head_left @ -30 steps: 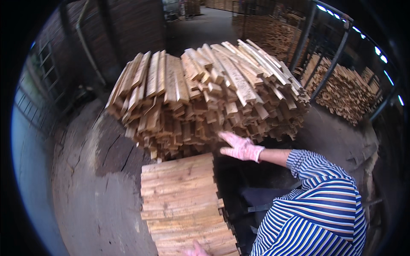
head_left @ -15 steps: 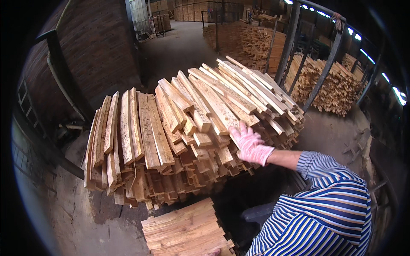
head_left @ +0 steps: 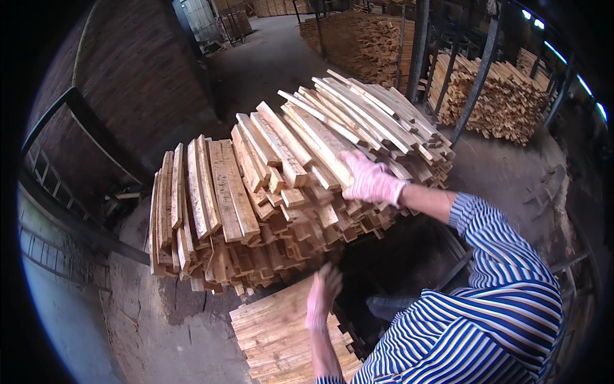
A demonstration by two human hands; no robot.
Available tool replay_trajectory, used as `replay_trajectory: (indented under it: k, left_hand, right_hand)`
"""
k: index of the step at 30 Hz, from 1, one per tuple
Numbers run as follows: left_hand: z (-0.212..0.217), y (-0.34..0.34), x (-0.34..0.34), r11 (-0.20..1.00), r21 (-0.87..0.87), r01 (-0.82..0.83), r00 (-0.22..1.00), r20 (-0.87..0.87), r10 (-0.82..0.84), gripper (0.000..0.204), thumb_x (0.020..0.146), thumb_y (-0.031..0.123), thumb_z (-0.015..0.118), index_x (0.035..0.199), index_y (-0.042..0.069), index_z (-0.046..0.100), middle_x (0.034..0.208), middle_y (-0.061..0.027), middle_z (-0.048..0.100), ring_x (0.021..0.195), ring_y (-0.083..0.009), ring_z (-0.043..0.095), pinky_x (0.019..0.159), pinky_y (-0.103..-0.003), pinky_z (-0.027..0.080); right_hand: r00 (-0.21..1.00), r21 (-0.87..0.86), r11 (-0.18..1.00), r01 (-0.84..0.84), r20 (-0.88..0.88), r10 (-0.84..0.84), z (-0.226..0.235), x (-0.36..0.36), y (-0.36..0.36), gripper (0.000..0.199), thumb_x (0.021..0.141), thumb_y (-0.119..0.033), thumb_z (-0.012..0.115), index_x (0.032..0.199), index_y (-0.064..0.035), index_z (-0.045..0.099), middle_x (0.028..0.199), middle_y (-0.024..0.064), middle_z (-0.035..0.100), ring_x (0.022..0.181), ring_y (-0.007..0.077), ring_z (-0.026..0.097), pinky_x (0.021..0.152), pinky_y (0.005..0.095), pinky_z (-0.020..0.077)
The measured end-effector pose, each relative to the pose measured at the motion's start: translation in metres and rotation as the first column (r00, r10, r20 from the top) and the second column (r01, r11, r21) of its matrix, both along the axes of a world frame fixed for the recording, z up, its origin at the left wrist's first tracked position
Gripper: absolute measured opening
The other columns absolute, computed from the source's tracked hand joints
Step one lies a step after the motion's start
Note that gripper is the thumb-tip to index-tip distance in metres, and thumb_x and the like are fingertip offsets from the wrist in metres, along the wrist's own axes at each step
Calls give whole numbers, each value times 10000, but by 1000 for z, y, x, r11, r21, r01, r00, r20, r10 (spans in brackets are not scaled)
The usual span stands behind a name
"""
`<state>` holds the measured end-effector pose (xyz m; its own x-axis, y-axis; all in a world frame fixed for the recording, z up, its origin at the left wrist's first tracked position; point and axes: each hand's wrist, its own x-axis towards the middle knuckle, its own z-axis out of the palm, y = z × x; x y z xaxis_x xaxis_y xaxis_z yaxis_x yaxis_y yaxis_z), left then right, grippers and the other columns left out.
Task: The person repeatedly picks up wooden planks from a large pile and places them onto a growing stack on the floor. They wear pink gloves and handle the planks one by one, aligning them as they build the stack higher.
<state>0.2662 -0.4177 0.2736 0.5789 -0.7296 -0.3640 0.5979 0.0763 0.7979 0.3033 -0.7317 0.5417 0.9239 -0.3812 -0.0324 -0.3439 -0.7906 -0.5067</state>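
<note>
A big heap of rough sawn planks lies before me, their ends toward me. My right hand, in a pink-and-white glove, is closed around the near end of a wooden plank on top of the heap. Its fingertips are partly hidden against the wood. My left hand, also gloved, is raised over the right edge of a lower, neat stack of boards. Motion smears its fingers, and I make out nothing in them.
At left stand a dark metal frame and a brick wall. Metal posts rise at the right, with another wood stack behind them. A concrete floor runs around the heap.
My left hand has risen from the bottom edge toward the heap. My right hand has gone from lying spread on the planks to gripping a plank end. The view has shifted slightly.
</note>
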Motion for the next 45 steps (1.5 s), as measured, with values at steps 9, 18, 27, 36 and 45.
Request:
replay_trajectory:
  k: [9,18,27,36,45]
  left_hand:
    - [146,-231,71,946,-294,-137,955,-295,46,666,921,503,675,1363,34,508,1227,-139,630,1096,-287,644,912,-436,576]
    - [124,-240,109,955,-205,-212,947,-284,149,574,885,425,756,1276,43,579,1175,-118,654,1108,-274,624,992,-438,516]
    - [252,-217,142,995,83,-59,991,-113,68,467,884,330,747,1236,55,610,1117,-162,656,1024,-308,641,879,-468,568]
    - [332,-157,170,997,49,-56,993,-101,61,624,857,215,709,1310,-93,410,1058,-286,591,773,-314,678,662,-360,643]
    - [262,-107,31,995,104,-2,995,98,-9,714,877,606,663,1233,-1,544,1093,-168,648,831,-252,673,784,-432,610]
  right_hand:
    - [936,419,892,-170,351,14,10,-48,-44,607,910,-45,633,1469,-4,401,1282,181,590,1124,233,626,869,293,557]
    - [808,154,975,-163,587,43,52,-42,-130,722,953,-248,641,1545,-34,289,1503,221,423,1206,212,600,995,295,516]
    - [992,791,611,46,-108,66,-56,-20,-60,1202,798,-666,694,1575,20,85,1497,275,410,1325,298,503,1101,375,428]
    - [974,958,239,-161,193,-116,11,-11,-61,932,911,-169,707,1596,-104,79,1385,204,542,981,185,668,801,360,607]
    - [960,792,576,-205,277,-39,11,-130,7,905,884,-232,766,1590,-111,212,1502,142,419,1308,187,447,1075,316,423]
